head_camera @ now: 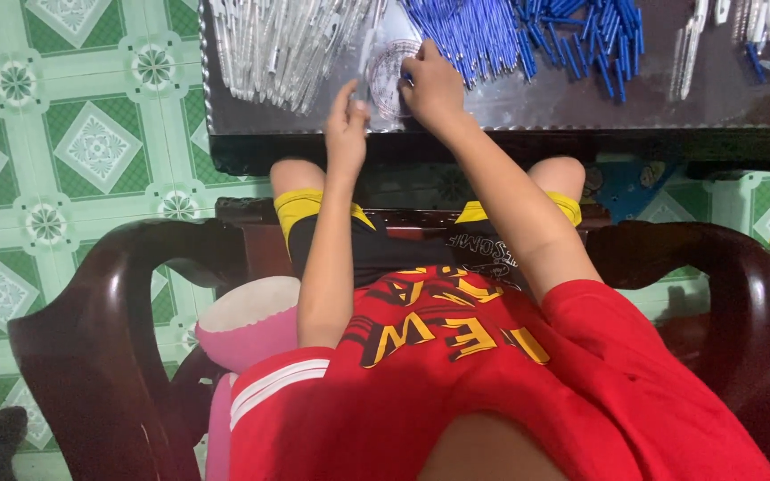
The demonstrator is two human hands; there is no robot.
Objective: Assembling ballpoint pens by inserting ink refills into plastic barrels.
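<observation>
Right hand [432, 86] touches blue pens [474, 36].

You're in a red short-sleeved tee [456, 392] filling the lower middle of the frame, big yellow block lettering across it and white stripes on the sleeve at lower left. Black shorts [385, 245] with yellow hems sit mid-frame. Both arms bare.
</observation>
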